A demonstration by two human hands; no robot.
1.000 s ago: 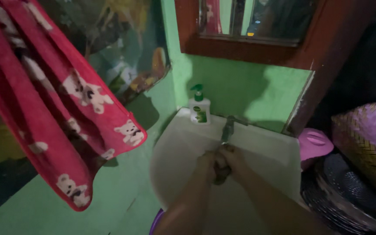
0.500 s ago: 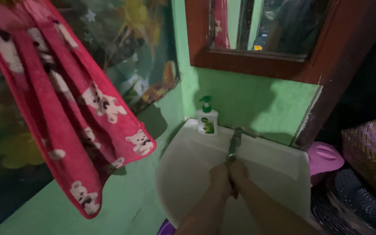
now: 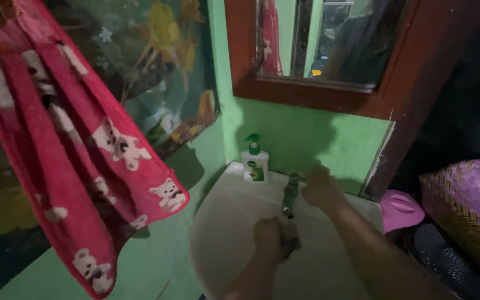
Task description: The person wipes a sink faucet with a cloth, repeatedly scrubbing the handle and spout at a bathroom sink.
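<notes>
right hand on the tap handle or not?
Cannot tell. In the head view the right hand sits at the back of the tap, but the dim, blurred frame shows neither contact nor a gap.

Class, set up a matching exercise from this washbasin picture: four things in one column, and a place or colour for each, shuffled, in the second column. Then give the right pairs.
Things:
1. towel
2. soap bottle
3. left hand
4. right hand

Places or colours:
A. raised at the base of the tap, near the green wall
B. red with white bear figures, hanging at the left
C. low over the basin, under the tap's spout
D. white with a green pump, on the basin's back rim

Pairs: 1-B, 2-D, 3-C, 4-A
</notes>
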